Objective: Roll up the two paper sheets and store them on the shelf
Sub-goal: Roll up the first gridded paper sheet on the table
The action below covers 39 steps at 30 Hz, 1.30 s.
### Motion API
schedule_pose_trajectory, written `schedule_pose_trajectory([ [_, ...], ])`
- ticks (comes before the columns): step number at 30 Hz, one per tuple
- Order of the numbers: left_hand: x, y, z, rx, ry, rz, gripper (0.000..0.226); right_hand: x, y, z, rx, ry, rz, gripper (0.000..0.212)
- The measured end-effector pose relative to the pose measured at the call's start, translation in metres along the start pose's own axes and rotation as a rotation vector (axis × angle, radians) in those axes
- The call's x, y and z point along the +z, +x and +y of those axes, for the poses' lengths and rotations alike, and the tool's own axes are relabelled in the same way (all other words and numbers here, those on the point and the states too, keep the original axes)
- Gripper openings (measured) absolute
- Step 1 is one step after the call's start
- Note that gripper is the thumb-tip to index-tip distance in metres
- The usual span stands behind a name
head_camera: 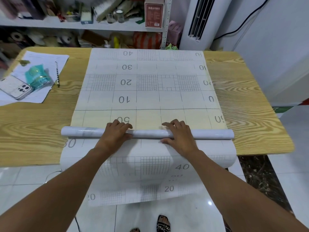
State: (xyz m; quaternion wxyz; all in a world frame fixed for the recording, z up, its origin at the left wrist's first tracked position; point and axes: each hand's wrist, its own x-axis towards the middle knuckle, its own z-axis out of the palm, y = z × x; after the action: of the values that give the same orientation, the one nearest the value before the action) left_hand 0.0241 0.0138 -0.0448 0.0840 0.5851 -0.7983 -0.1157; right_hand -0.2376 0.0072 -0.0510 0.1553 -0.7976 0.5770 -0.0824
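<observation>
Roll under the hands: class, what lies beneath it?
Flat gridded paper on the wooden table; the left hand and right hand grip the roll from above. The strip directly beneath is covered.

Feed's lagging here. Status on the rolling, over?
Left hand, right hand gripping roll. Gridded sheet ahead lies flat. Phone, pencil off left, clear.

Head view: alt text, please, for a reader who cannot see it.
The left hand and right hand grip a glossy paper roll lying crosswise on grid-printed paper spread over a wooden table, its near end hanging over the edge. A phone and pencil lie far left; a cluttered shelf stands behind.
</observation>
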Motion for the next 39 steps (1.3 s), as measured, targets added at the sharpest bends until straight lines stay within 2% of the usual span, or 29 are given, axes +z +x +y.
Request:
schedule_pose_trajectory([
  [6, -0.004, -0.003, 0.001, 0.012, 0.046, -0.025, 0.034, 0.002, 0.002, 0.000, 0.003, 0.081, 0.083, 0.031],
  [9, -0.004, -0.004, -0.002, 0.022, 0.109, -0.033, 0.025, 0.003, 0.003, -0.001, 0.021, 0.087, 0.116, 0.026],
  [13, -0.002, -0.001, -0.003, 0.035, 0.120, -0.039, 0.047, 0.003, 0.006, -0.001, 0.035, 0.047, 0.129, 0.025],
  [23, 0.002, 0.003, -0.005, -0.024, -0.021, 0.032, 0.031, 0.000, 0.010, -0.003, 0.059, -0.040, 0.080, 0.031],
  [26, 0.000, 0.003, -0.004, -0.016, -0.020, 0.032, 0.020, 0.000, 0.005, -0.004, 0.030, -0.015, 0.070, 0.046],
  [29, -0.001, 0.004, -0.006, -0.016, -0.005, 0.026, 0.018, -0.001, 0.002, -0.003, 0.036, 0.127, 0.069, 0.061],
  [33, -0.004, 0.004, -0.007, -0.015, 0.005, 0.021, 0.041, -0.004, 0.005, 0.000, 0.027, 0.155, 0.073, 0.037],
  [36, -0.004, 0.005, -0.008, -0.017, 0.019, 0.007, 0.054, -0.004, 0.006, 0.000, 0.035, 0.164, 0.074, 0.028],
  [37, -0.003, 0.005, -0.008, -0.025, 0.022, -0.008, 0.052, -0.004, 0.006, 0.000, 0.040, 0.164, 0.074, 0.026],
  [39, -0.003, 0.003, -0.008, -0.033, 0.068, -0.005, 0.033, -0.003, 0.007, 0.000, 0.044, 0.156, 0.075, 0.023],
])
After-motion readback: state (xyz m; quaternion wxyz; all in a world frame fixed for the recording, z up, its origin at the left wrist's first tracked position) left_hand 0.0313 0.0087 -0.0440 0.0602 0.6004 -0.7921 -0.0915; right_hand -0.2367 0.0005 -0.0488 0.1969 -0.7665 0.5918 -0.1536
